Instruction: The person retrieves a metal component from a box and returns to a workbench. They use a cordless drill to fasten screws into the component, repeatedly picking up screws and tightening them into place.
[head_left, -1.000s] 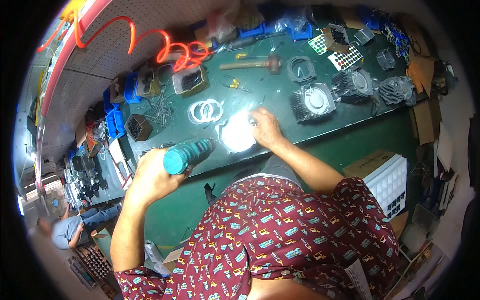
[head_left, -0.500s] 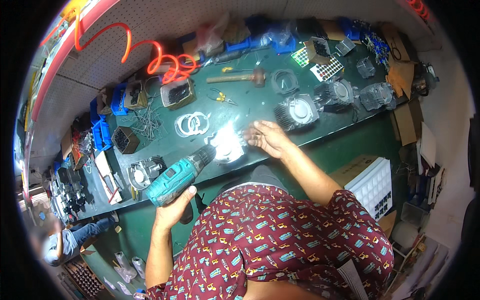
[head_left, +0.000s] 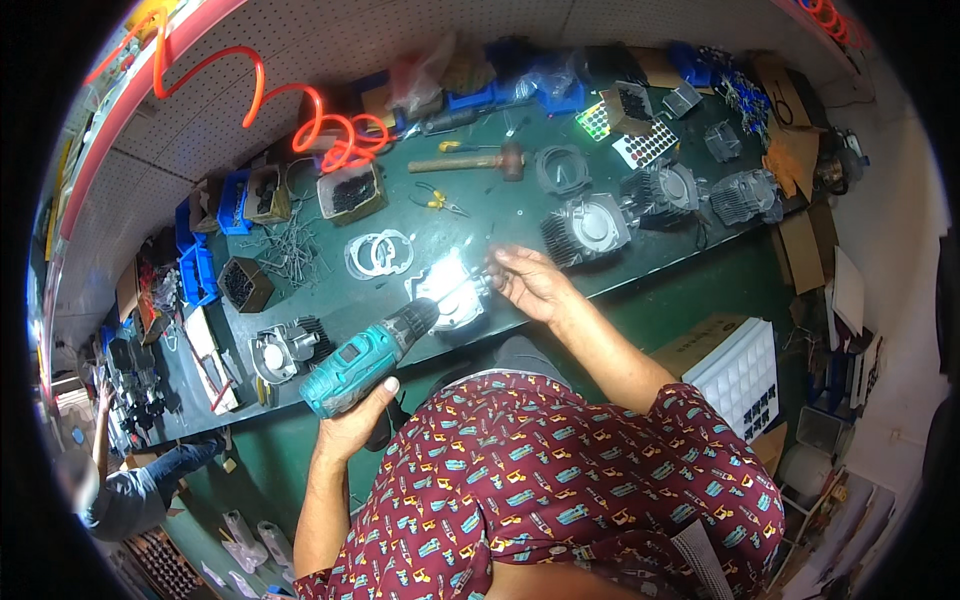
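Observation:
My left hand [head_left: 357, 420] is wrapped round the grip of a teal cordless drill [head_left: 350, 372]. The drill's dark chuck points up and right, its tip over a bright metal casting [head_left: 462, 306] that lies near the bench's front edge. Glare from a light washes out part of this casting. My right hand [head_left: 530, 284] is at the casting's right side, thumb and fingers drawn together in a pinch. Whatever sits between the fingertips is too small and blurred to name. Just behind the casting lie pale ring gaskets [head_left: 380, 254].
Finned metal housings [head_left: 588, 228] stand to the right, another [head_left: 288, 350] to the left. Farther back are a hammer [head_left: 470, 163], yellow-handled pliers [head_left: 438, 200] and a box of dark screws [head_left: 352, 192]. An orange coiled hose [head_left: 320, 120] hangs above. A co-worker [head_left: 130, 495] is at far left.
My right fingers have closed from a looser spread into a pinch by the casting. The drill stays over the casting. The co-worker's arm now reaches to the bench parts.

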